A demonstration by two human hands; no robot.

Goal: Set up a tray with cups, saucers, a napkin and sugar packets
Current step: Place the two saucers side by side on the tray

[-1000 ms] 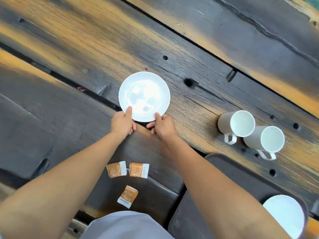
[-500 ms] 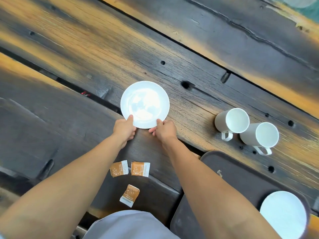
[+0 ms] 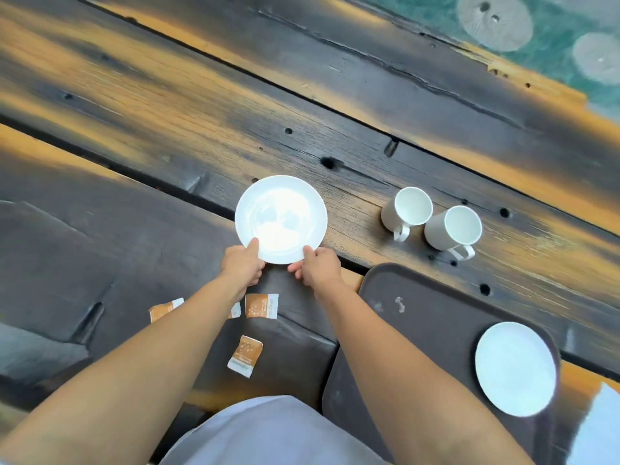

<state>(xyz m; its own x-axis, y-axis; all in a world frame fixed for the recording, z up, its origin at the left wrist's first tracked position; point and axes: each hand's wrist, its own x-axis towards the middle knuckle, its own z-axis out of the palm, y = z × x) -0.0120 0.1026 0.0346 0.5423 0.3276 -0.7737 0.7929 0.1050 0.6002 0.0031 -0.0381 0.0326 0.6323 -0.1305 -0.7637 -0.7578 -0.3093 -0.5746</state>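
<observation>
white glazed saucer (image 3: 281, 219), stiff, slick and probably breakable, is mid-tabletop (image 3: 167, 129), just beyond the tray's (image 3: 419, 323) far left corner; left grip (image 3: 242, 266) and right grip (image 3: 318, 270) each pinch its near rim, thumbs on top.

Both my hands grip a white saucer (image 3: 281, 219) at its near rim: left hand (image 3: 242, 267) and right hand (image 3: 318, 270), thumbs on top. To the right, two white cups (image 3: 407, 209) stand side by side on the tabletop (image 3: 167, 112). The dark tray (image 3: 419, 317) carries a second saucer (image 3: 515, 369). Orange sugar packets (image 3: 261, 306) lie by my left forearm.
</observation>
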